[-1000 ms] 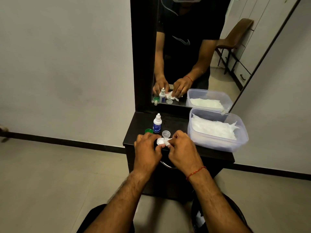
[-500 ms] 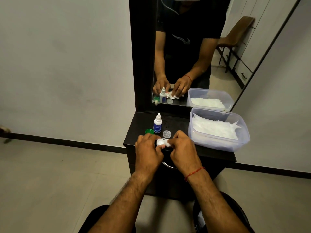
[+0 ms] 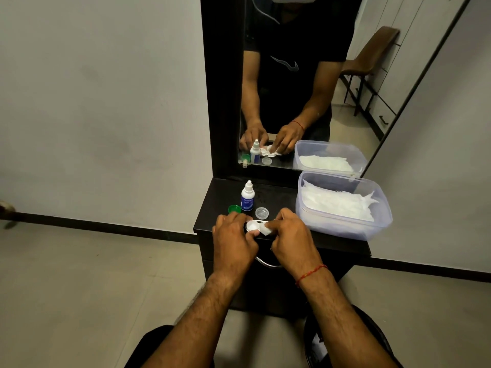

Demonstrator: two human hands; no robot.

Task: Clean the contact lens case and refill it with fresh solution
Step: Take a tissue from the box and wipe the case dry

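The white contact lens case (image 3: 253, 225) is pinched at its left end by my left hand (image 3: 233, 240), just above the front of the black dresser top (image 3: 223, 203). My right hand (image 3: 291, 240) presses a small white tissue (image 3: 265, 229) against the case's right well, which the tissue hides. Behind my hands stand the white solution bottle with a blue label (image 3: 247, 196), a green cap (image 3: 235, 209) and a clear cap (image 3: 262, 213).
A clear plastic tub of white tissues (image 3: 342, 205) fills the right side of the dresser top. A tall mirror (image 3: 292, 83) rises behind it, and a metal drawer handle (image 3: 268, 264) shows below my hands. Pale floor lies to the left.
My hands have stayed together at the case. The right fingers have shifted the tissue slightly on the case's right well.
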